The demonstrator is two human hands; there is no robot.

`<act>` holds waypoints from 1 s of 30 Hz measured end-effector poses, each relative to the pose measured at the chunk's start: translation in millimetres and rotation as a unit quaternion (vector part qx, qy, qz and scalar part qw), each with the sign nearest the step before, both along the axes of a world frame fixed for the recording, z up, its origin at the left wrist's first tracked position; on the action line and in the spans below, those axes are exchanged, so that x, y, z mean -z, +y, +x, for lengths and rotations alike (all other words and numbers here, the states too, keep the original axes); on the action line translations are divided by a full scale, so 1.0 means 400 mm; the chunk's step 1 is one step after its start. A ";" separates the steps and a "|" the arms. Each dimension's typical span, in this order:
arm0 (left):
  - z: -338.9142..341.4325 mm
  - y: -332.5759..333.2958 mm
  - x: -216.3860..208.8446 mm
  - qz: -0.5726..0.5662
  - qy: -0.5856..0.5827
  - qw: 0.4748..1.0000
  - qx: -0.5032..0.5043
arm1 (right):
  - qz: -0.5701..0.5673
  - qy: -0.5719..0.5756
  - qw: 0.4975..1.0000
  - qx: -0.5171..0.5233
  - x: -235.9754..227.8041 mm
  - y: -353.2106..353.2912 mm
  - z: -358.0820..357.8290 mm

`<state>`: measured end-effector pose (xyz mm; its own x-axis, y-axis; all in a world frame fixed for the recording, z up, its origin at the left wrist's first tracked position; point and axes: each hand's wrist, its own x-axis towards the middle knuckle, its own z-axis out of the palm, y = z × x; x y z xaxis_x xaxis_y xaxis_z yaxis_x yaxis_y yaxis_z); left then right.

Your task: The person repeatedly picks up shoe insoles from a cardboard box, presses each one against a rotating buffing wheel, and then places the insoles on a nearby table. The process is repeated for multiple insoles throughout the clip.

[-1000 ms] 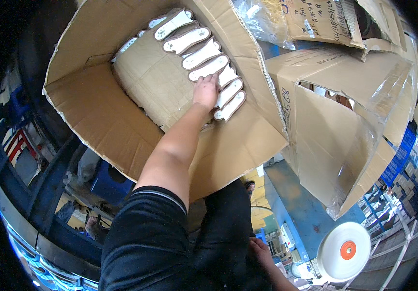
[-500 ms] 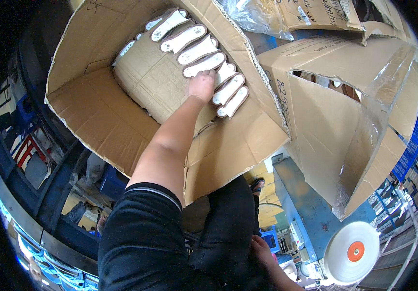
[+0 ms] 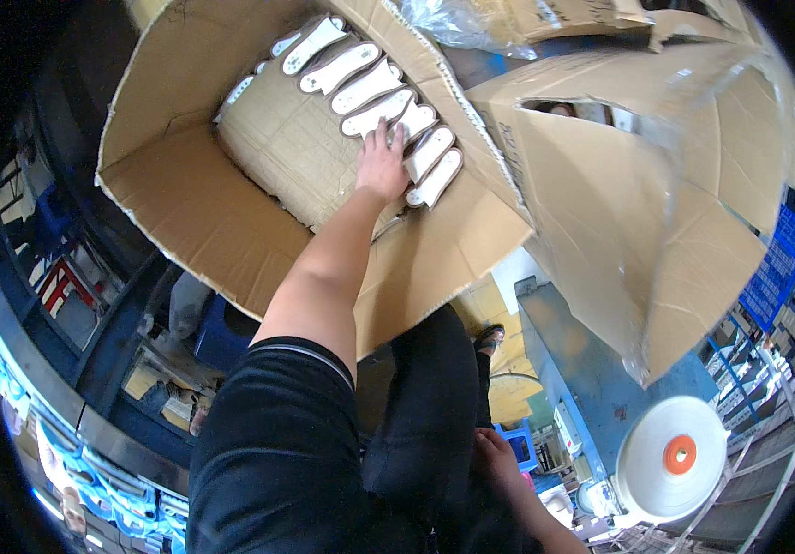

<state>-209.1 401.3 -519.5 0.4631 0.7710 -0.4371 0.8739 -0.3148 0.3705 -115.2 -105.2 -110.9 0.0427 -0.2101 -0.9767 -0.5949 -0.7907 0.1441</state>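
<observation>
My left hand [image 3: 382,169] reaches down into a large open cardboard box [image 3: 222,242]. Its fingers are apart and lie on white, brown-edged shoe soles [image 3: 380,114] in the middle of a row. Several such soles lean on one another along the box's right side, and a few more sit at the far end. A flat cardboard sheet [image 3: 277,148] covers the box floor beside them. Low beside my dark-clothed leg hangs my right hand [image 3: 497,454]; its fingers are partly hidden and I cannot make out whether it holds anything.
A second cardboard box [image 3: 591,203], taped and with a torn slot, stands at the right. Clear plastic wrap [image 3: 462,23] lies behind. A blue-topped bench [image 3: 568,355], a white disc with an orange centre [image 3: 672,462] and dark metal framing [image 3: 120,323] are around.
The fingers of my left hand have stretched out and spread over the soles. The boxes stand slightly higher in view, and my right hand remains beside my leg.
</observation>
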 end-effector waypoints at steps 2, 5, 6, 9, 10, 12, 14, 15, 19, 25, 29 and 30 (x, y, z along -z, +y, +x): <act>-0.020 -0.058 -0.074 -0.046 0.022 0.998 -0.027 | 0.024 -0.001 0.999 -0.039 -0.039 0.024 -0.006; -0.043 -0.144 -0.236 -0.153 0.005 0.986 -0.065 | 0.055 -0.028 0.998 -0.005 -0.113 0.059 -0.001; -0.048 -0.174 -0.303 -0.154 -0.001 0.986 -0.061 | 0.080 -0.038 0.996 0.026 -0.140 0.063 -0.001; -0.046 -0.229 -0.496 -0.250 -0.037 0.964 -0.084 | 0.102 -0.106 0.987 0.060 -0.202 0.028 0.000; -0.046 -0.254 -0.564 -0.216 -0.062 0.972 -0.069 | 0.141 -0.122 0.980 0.068 -0.222 -0.004 -0.004; -0.042 -0.309 -0.698 -0.183 -0.087 0.979 -0.027 | 0.181 -0.157 0.970 0.033 -0.244 -0.085 -0.013; -0.040 -0.384 -0.828 -0.141 -0.109 0.983 0.046 | 0.234 -0.220 0.946 -0.032 -0.239 -0.174 -0.026; -0.039 -0.429 -0.889 -0.102 -0.138 0.980 0.097 | 0.260 -0.264 0.925 -0.081 -0.225 -0.213 -0.027; -0.006 -0.617 -1.067 -0.120 -0.089 0.912 0.383 | 0.185 -0.355 0.883 -0.244 -0.295 -0.418 -0.056; 0.106 -0.897 -1.164 -0.085 0.061 0.756 0.647 | 0.051 -0.363 0.910 -0.193 -0.423 -0.657 -0.230; 0.223 -0.930 -1.160 -0.048 0.112 0.657 0.744 | 0.026 -0.384 0.923 0.026 -0.474 -0.755 -0.384; 0.247 -0.929 -1.166 -0.043 0.122 0.641 0.756 | 0.017 -0.382 0.922 0.064 -0.479 -0.758 -0.420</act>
<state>-110.1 29.8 -53.3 0.5623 -0.5116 -0.6496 -0.3714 -0.8582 0.3544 -283.3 -408.5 80.6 0.6971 -0.2311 -0.6787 -0.6020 -0.7028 -0.3790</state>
